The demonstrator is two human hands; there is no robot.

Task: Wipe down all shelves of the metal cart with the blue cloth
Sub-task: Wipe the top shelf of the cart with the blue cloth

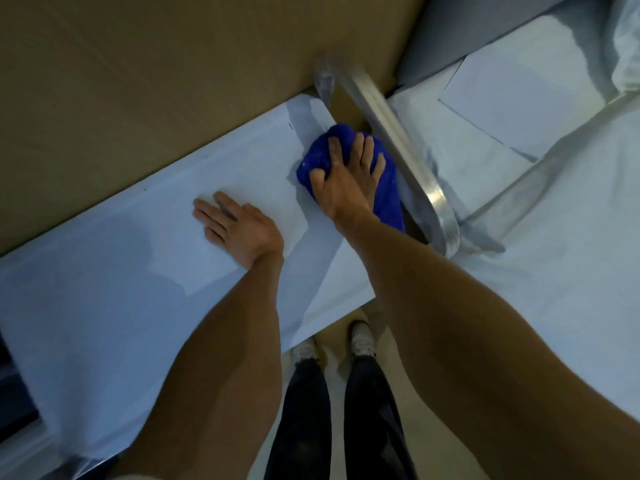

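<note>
Blue cloth point(349, 168) under right hand point(346, 178) on cart shelf point(138, 258)

Brown cardboard sheet point(156, 81) along the far side; white shoes point(362, 337) and dark trousers point(370, 410) below.

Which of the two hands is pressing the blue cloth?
The right hand, fingers spread over the bunched blue cloth beside the metal bar. The left hand lies flat on the bare shelf.

No legible text, label, brand, number or sign appears on any surface in the head view.
</note>
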